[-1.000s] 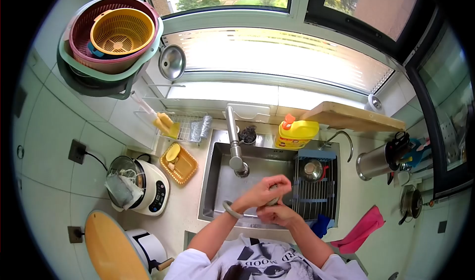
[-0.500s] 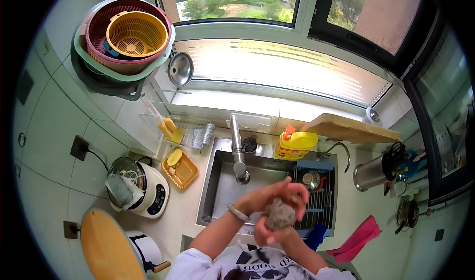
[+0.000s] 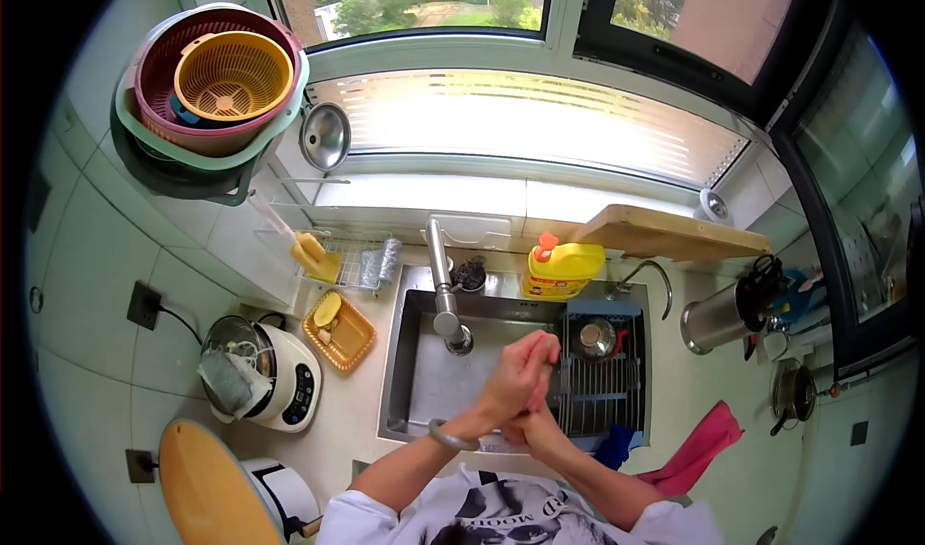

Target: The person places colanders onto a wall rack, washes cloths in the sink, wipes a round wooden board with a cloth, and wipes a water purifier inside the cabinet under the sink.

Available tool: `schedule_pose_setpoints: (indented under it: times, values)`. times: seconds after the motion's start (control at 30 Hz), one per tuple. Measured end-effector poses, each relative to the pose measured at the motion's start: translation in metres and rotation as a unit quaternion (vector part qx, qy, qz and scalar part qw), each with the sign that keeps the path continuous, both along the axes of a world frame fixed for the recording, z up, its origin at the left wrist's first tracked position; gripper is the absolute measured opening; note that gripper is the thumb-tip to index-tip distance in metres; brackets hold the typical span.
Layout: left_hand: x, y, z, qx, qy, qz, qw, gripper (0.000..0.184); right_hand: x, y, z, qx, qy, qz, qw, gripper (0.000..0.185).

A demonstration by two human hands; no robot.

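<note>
Over the front of the steel sink (image 3: 429,391), my left hand (image 3: 518,376), with a grey bangle at its wrist, is closed and pressed against my right hand. Just below it, the fingers of my right hand (image 3: 536,429) are curled in from the other side. Whatever lies between the palms is almost wholly hidden; only a small grey-green edge shows by the left fingertips. Behind my hands rises the faucet (image 3: 441,290), its head over the sink.
A dish rack (image 3: 605,391) with a lidded pot (image 3: 595,338) fills the sink's right side. Behind stands a yellow bottle (image 3: 562,273). An orange basket (image 3: 339,331) and white cooker (image 3: 289,381) are left; a pink cloth (image 3: 694,449) lies right.
Half a second ago my hands were apart around a grey lump; they have closed together and the lump is hidden. The whole view has shifted slightly.
</note>
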State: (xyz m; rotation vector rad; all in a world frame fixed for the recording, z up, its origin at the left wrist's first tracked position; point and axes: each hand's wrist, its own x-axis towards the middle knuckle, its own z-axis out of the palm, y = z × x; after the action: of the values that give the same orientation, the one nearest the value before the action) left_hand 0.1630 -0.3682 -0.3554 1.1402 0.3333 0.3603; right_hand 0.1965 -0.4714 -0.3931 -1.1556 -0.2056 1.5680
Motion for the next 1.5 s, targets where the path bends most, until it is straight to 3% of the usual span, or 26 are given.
schedule_pose_setpoints:
  times: [0.07, 0.17, 0.2, 0.23, 0.27, 0.3, 0.33, 0.4, 0.43, 0.47, 0.5, 0.53, 0.57, 0.63, 0.67, 0.7, 0.73, 0.77, 0.83, 0.9, 0.93, 1.1, 1.3, 1.37, 1.5]
  values:
    - [0.005, -0.001, -0.05, 0.134, 0.084, 0.097, 0.983, 0.028, -0.011, 0.012, -0.061, -0.019, -0.15, -0.166, 0.974, 0.008]
    - [-0.001, -0.008, -0.118, 0.227, 0.133, 0.18, 0.948, 0.029, -0.008, 0.013, -0.114, -0.097, -0.16, -0.116, 0.975, 0.008]
    - [-0.008, -0.007, -0.114, 0.132, 0.17, 0.126, 0.968, 0.027, -0.009, 0.01, -0.121, -0.12, -0.173, -0.101, 0.972, 0.013]
    - [-0.01, -0.009, -0.12, 0.131, 0.171, 0.126, 0.968, 0.027, -0.009, 0.006, -0.129, -0.12, -0.172, -0.101, 0.972, 0.013]
    - [-0.008, -0.009, -0.132, 0.315, 0.131, 0.208, 0.916, 0.025, -0.008, 0.003, -0.13, -0.08, -0.225, -0.116, 0.964, 0.019]
    - [-0.008, -0.011, -0.147, 0.485, 0.086, 0.279, 0.824, 0.025, -0.006, 0.0, -0.131, -0.041, -0.276, -0.132, 0.951, 0.024]
    - [-0.012, -0.014, -0.162, 0.484, 0.086, 0.276, 0.826, 0.025, -0.004, -0.003, -0.131, -0.045, -0.275, -0.135, 0.951, 0.024]
    - [-0.029, -0.014, -0.181, 0.458, 0.127, 0.222, 0.851, 0.027, 0.0, -0.011, -0.13, 0.079, -0.438, -0.161, 0.881, 0.035]
    - [-0.036, -0.011, -0.182, 0.449, 0.141, 0.204, 0.859, 0.029, 0.006, -0.016, -0.127, 0.076, -0.439, -0.162, 0.881, 0.035]
    - [-0.042, -0.002, -0.167, 0.258, 0.169, 0.135, 0.942, 0.033, 0.013, -0.022, -0.121, 0.054, -0.303, -0.105, 0.946, 0.037]
    - [-0.046, 0.003, -0.159, 0.057, 0.191, 0.058, 0.978, 0.038, 0.015, -0.025, -0.115, 0.032, -0.158, -0.046, 0.986, 0.039]
    - [-0.048, -0.001, -0.195, 0.132, 0.145, 0.129, 0.972, 0.041, 0.016, -0.024, -0.112, 0.035, -0.1, -0.061, 0.992, 0.044]
    - [-0.047, -0.005, -0.186, 0.131, 0.145, 0.129, 0.972, 0.041, 0.019, -0.028, -0.136, 0.034, -0.1, -0.061, 0.992, 0.044]
    - [-0.045, -0.016, -0.146, 0.372, 0.15, 0.252, 0.881, 0.038, 0.028, -0.035, -0.201, -0.006, -0.418, -0.032, 0.908, 0.048]
    - [-0.047, -0.018, -0.129, 0.372, 0.15, 0.252, 0.881, 0.038, 0.028, -0.035, -0.197, -0.002, -0.443, -0.038, 0.895, 0.047]
    - [-0.05, -0.02, -0.113, 0.356, 0.137, 0.162, 0.91, 0.038, 0.036, -0.032, -0.19, -0.003, -0.443, -0.039, 0.896, 0.047]
    - [-0.052, -0.023, -0.107, 0.334, 0.123, 0.069, 0.932, 0.037, 0.053, -0.029, -0.182, -0.013, -0.559, 0.0, 0.829, 0.048]
    - [-0.055, -0.026, -0.111, 0.332, 0.124, 0.069, 0.933, 0.037, 0.072, -0.026, -0.174, -0.022, -0.665, 0.04, 0.745, 0.05]
    - [-0.063, -0.027, -0.124, 0.338, 0.12, 0.066, 0.931, 0.037, 0.131, -0.014, -0.188, -0.17, -0.665, -0.009, 0.727, 0.054]
    - [-0.071, -0.024, -0.136, 0.32, 0.172, 0.09, 0.927, 0.036, 0.168, -0.009, -0.201, -0.247, -0.778, -0.061, 0.575, 0.06]
    - [-0.076, -0.024, -0.139, 0.297, 0.224, 0.115, 0.921, 0.036, 0.184, -0.016, -0.212, -0.247, -0.777, -0.057, 0.576, 0.06]
    - [-0.09, -0.013, -0.127, 0.282, 0.234, 0.146, 0.919, 0.034, 0.215, -0.062, -0.219, -0.214, -0.704, 0.046, 0.675, 0.077]
    - [-0.099, -0.015, -0.143, 0.257, 0.253, 0.146, 0.921, 0.035, 0.177, -0.135, -0.203, -0.278, -0.722, 0.067, 0.63, 0.064]
    - [-0.093, -0.017, -0.149, 0.243, 0.239, 0.136, 0.93, 0.036, 0.173, -0.154, -0.206, -0.262, -0.667, 0.04, 0.696, 0.064]
    - [-0.078, -0.017, -0.133, 0.228, 0.213, 0.117, 0.943, 0.037, 0.151, -0.163, -0.196, -0.28, -0.723, 0.035, 0.631, 0.059]
